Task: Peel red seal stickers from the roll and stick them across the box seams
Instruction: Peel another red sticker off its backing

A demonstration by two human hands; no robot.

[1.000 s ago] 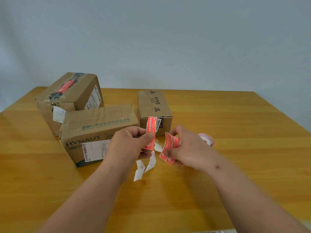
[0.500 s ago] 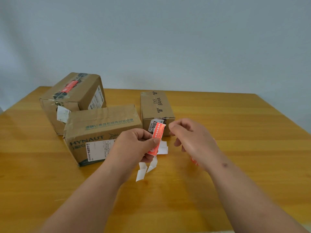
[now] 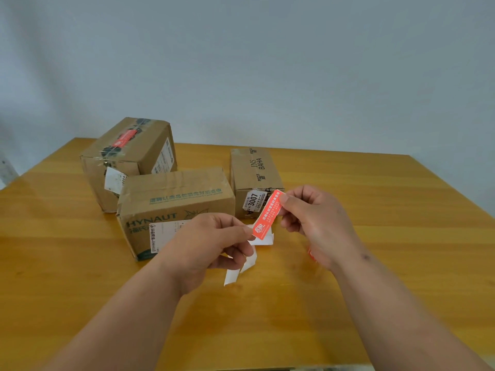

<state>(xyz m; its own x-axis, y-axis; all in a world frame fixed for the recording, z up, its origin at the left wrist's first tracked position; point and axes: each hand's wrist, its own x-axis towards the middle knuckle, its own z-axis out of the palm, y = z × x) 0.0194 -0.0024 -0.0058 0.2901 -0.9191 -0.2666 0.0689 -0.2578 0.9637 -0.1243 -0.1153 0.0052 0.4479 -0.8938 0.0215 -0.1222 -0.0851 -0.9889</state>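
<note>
A wooden table [image 3: 375,210] fills the lower frame; three cardboard boxes [image 3: 174,199] and white backing strips [image 3: 233,275] lie on it.

The table [image 3: 375,277] is wood, smooth and a bit shiny, with long grain lines. The three boxes [image 3: 174,194] are brown cardboard, dull and a little creased. One box [image 3: 126,148] has shiny clear tape on top. The red sticker [image 3: 266,216] looks like smooth paper. The white strips [image 3: 235,271] are thin, curly paper.
</note>
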